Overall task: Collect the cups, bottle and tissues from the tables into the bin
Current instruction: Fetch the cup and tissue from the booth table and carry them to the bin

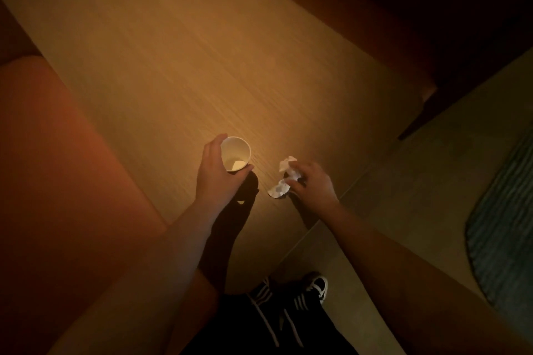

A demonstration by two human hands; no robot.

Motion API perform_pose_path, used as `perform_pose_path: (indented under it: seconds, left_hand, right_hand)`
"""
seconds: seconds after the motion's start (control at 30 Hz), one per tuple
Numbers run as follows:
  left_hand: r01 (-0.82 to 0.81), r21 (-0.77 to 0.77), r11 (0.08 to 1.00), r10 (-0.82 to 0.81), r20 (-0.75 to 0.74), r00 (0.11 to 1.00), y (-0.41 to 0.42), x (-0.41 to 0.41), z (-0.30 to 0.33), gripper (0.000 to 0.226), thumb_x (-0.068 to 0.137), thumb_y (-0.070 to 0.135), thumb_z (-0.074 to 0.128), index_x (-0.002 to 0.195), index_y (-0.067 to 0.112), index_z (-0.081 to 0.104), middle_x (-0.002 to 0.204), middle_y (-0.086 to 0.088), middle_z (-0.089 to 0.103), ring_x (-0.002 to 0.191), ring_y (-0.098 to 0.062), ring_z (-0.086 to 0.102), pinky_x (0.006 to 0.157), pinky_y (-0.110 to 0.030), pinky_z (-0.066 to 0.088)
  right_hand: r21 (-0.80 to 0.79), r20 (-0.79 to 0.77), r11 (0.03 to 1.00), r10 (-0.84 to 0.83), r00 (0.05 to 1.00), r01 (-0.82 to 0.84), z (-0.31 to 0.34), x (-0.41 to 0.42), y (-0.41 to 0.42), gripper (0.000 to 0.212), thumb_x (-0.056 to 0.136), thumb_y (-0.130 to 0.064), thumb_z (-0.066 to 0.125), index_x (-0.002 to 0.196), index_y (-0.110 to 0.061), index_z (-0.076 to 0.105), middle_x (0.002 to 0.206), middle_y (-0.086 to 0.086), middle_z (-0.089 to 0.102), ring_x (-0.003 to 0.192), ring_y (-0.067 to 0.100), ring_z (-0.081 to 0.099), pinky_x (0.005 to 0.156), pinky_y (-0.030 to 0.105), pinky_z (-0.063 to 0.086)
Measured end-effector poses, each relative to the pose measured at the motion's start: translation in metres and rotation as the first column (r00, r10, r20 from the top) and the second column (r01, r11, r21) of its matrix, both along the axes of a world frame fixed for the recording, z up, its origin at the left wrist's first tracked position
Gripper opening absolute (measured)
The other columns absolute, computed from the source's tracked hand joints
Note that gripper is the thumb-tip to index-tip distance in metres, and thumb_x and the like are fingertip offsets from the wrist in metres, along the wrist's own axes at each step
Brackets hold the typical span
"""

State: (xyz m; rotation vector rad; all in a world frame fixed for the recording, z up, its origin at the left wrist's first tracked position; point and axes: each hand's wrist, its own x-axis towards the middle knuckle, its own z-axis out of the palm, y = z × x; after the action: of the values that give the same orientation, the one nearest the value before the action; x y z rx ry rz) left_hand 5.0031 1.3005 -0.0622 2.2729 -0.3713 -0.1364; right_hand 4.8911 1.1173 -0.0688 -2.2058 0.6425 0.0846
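Observation:
A white paper cup [236, 153] stands near the front edge of the wooden table [173, 66], with a small pale scrap at its bottom. My left hand [217, 173] is wrapped around the cup from the left, fingers and thumb on its wall. Crumpled white tissues [284, 179] lie just right of the cup. My right hand [311, 181] is closed over them, its fingers pinching the upper piece while a lower piece sticks out to the left. No bottle and no bin are in view.
An orange padded seat [57, 167] runs along the table's left side. A dark seat [432, 23] sits beyond the far right edge. Right of the table is pale floor with a striped blue mat [501, 225]. My shoes [314, 288] show below.

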Motion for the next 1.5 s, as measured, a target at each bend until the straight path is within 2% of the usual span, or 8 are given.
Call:
perform_pose_path:
  seconds: [0.1,0.23,0.33,0.47,0.67,0.8,1.1,1.5]
  left_hand:
    - [0.012,0.008,1.0,-0.012,0.003,1.0,-0.003,0.0,0.001,0.079,0.069,0.039,0.081,0.134,0.027,0.038,0.128,0.005,0.045,0.105,0.001,0.035,0.082,-0.024,0.035]
    - [0.018,0.021,1.0,-0.018,0.002,1.0,-0.002,-0.001,0.0,0.08,0.069,0.04,0.081,0.135,0.028,0.036,0.129,0.005,0.043,0.106,0.0,0.034,0.082,-0.025,0.036]
    - [0.006,0.026,1.0,-0.006,0.008,1.0,0.001,-0.003,-0.003,0.079,0.069,0.038,0.081,0.134,0.028,0.037,0.13,0.005,0.044,0.107,0.001,0.034,0.083,-0.025,0.036]
    - [-0.023,0.03,0.999,0.022,0.029,0.999,0.007,-0.002,-0.006,0.079,0.069,0.036,0.082,0.134,0.026,0.038,0.13,0.004,0.045,0.108,0.003,0.033,0.085,-0.023,0.035]
    - [-0.041,0.028,0.999,0.04,0.037,0.999,0.014,-0.002,-0.007,0.079,0.068,0.039,0.081,0.133,0.028,0.037,0.127,0.008,0.044,0.102,0.01,0.031,0.076,-0.008,0.027]
    - [-0.015,0.029,0.999,0.014,0.044,0.999,0.011,-0.007,-0.005,0.08,0.069,0.04,0.081,0.134,0.028,0.037,0.128,0.008,0.045,0.105,0.007,0.034,0.078,-0.013,0.031]
    - [0.21,0.003,0.978,-0.21,0.043,0.977,-0.04,-0.036,0.006,0.083,0.068,0.038,0.082,0.136,0.028,0.034,0.13,0.007,0.043,0.109,0.004,0.034,0.083,-0.021,0.035]
    - [0.697,-0.088,0.711,-0.694,0.073,0.717,-0.181,-0.164,0.023,0.083,0.068,0.034,0.083,0.137,0.017,0.04,0.132,-0.003,0.05,0.116,-0.018,0.048,0.089,-0.026,0.038]
  right_hand:
    - [-0.128,-0.139,0.982,0.123,0.983,-0.141,-0.006,-0.011,-0.008,0.067,0.081,-0.034,0.069,0.14,-0.021,0.039,0.148,0.004,0.032,0.133,0.022,0.036,0.108,0.04,0.038]
    - [-0.325,-0.233,0.886,0.265,0.936,-0.331,-0.014,-0.013,-0.009,0.105,0.069,-0.053,0.073,0.149,-0.023,0.013,0.158,0.007,0.008,0.143,0.028,0.014,0.116,0.048,0.024]
    - [-0.362,-0.258,0.827,0.355,0.899,-0.43,-0.02,0.002,-0.006,0.111,0.07,-0.061,0.069,0.15,-0.024,0.002,0.16,0.005,-0.002,0.146,0.028,0.003,0.118,0.049,0.016]
    - [-0.34,-0.244,0.832,0.372,0.895,-0.439,-0.031,0.023,0.002,0.096,0.079,-0.058,0.061,0.15,-0.025,0.006,0.16,0.004,0.004,0.146,0.026,0.008,0.117,0.048,0.018]
    - [-0.564,-0.175,0.719,0.376,0.91,-0.406,-0.043,0.031,0.011,0.049,0.091,-0.048,0.047,0.133,-0.022,0.042,0.14,0.006,0.042,0.128,0.025,0.037,0.104,0.041,0.036]
    - [-0.567,-0.155,0.736,0.345,0.926,-0.369,-0.042,0.027,0.012,0.036,0.092,-0.039,0.051,0.124,-0.022,0.047,0.126,0.005,0.049,0.116,0.022,0.044,0.096,0.037,0.041]
    - [-0.407,-0.004,0.913,0.008,1.0,-0.009,-0.022,-0.024,-0.019,0.027,0.092,-0.034,0.052,0.114,-0.019,0.055,0.115,0.006,0.054,0.107,0.022,0.05,0.093,0.037,0.042]
    - [-0.369,0.06,0.694,-0.646,0.761,0.618,0.0,-0.233,-0.087,0.025,0.092,-0.03,0.051,0.113,-0.017,0.057,0.108,0.008,0.057,0.1,0.025,0.053,0.085,0.04,0.047]
